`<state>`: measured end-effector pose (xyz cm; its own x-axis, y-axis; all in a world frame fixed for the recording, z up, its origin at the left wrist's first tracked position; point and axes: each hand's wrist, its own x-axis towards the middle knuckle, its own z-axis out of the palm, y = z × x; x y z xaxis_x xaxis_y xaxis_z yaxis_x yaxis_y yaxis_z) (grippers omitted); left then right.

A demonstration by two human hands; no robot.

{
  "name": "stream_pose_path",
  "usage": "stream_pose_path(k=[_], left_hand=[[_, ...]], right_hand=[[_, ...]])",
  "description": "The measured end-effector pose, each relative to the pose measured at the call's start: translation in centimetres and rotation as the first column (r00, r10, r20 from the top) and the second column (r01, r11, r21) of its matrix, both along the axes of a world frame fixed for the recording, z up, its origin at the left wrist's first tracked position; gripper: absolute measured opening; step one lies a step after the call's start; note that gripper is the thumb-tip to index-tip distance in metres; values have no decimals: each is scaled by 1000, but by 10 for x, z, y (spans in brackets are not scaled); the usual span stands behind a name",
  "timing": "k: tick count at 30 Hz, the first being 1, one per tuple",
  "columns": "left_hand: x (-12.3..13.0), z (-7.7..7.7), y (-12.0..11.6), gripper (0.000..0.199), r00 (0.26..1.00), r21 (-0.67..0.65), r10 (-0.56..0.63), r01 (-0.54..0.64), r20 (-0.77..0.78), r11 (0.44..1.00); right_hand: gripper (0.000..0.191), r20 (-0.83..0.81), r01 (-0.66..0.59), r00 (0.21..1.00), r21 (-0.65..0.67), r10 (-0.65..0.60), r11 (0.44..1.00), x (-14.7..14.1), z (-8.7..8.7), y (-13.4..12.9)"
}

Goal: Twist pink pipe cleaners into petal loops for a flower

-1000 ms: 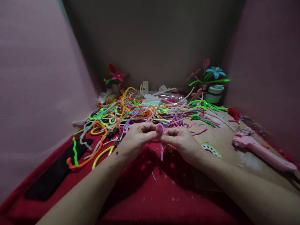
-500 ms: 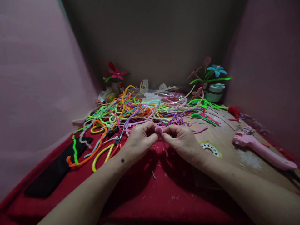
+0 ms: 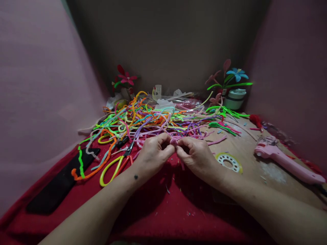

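Between my two hands is a pink pipe cleaner [image 3: 173, 141], bent into a small loop or curl. My left hand [image 3: 157, 149] pinches it from the left with thumb and forefinger. From the other side my right hand [image 3: 195, 153] has its thumb and forefinger closed on it. A short pink tail hangs below, partly hidden by the right thumb. Just beyond the fingers lies a tangled heap of coloured pipe cleaners [image 3: 148, 119]. Scissors with yellow and red handles [image 3: 120, 166] rest beside my left wrist.
A roll of tape [image 3: 228, 162] and a pink glue gun [image 3: 286, 156] lie on a board [image 3: 250, 146] at right. A black flat object [image 3: 61, 187] lies left on the red cloth [image 3: 158, 217]. Pipe-cleaner flowers [image 3: 237, 74] and a pale pot [image 3: 235, 98] stand behind.
My right thumb and fingers have shifted slightly on the pink pipe cleaner, and less of its hanging tail shows. Both hands stay in nearly the same place.
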<state>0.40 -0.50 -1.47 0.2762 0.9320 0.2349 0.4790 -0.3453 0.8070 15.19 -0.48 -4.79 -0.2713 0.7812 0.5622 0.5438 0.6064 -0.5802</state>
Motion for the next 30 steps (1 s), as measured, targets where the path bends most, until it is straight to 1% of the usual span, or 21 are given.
stream_pose_path(k=[2,5,7,9,12,16,19,21,23,24,27,28,30], left_hand=[[1,-4,-1,9,999,32,42,-42,-13,999],[3,-8,-3,10,996,30,91,-91,1,995],[5,-9,-4,10,994,29,111,-111,16,993],[6,-8,-5,10,993,28,113,-114,37,993],[8,-6,-7,10,991,23,102,-104,85,994],[10,-4,-8,9,991,50,97,-103,96,993],[9,-2,-6,11,990,55,86,-93,116,994],[6,-1,-3,13,987,16,63,-67,150,998],[2,2,2,14,984,-47,30,-22,174,999],[0,3,4,13,983,-79,12,2,184,997],[-5,6,9,9,970,-155,-30,70,243,985],[-6,7,10,9,962,-174,-44,93,270,980],[-6,9,10,11,951,-198,-60,125,304,972]], right_hand=[[12,21,11,1000,21,-11,1000,0,-1,-2],[13,59,36,997,74,-40,997,-2,-1,-5],[13,87,55,994,102,-64,993,-2,0,-7],[14,104,72,991,103,-83,992,-3,1,-9],[16,83,79,993,67,-85,995,-3,4,-12],[17,-33,78,996,-8,-78,997,-3,7,-13],[16,-126,36,991,-84,-46,996,-3,9,-10],[17,-198,-18,980,-163,-14,987,-3,10,-7],[16,-286,-92,958,-277,10,956,-3,12,-5],[16,-332,-133,943,-344,12,929,-3,13,-4],[15,-439,-242,898,-538,-23,808,-3,16,-3],[14,-462,-267,886,-574,-37,774,-3,17,-3],[14,-498,-302,866,-597,-48,743,-2,18,-3]])
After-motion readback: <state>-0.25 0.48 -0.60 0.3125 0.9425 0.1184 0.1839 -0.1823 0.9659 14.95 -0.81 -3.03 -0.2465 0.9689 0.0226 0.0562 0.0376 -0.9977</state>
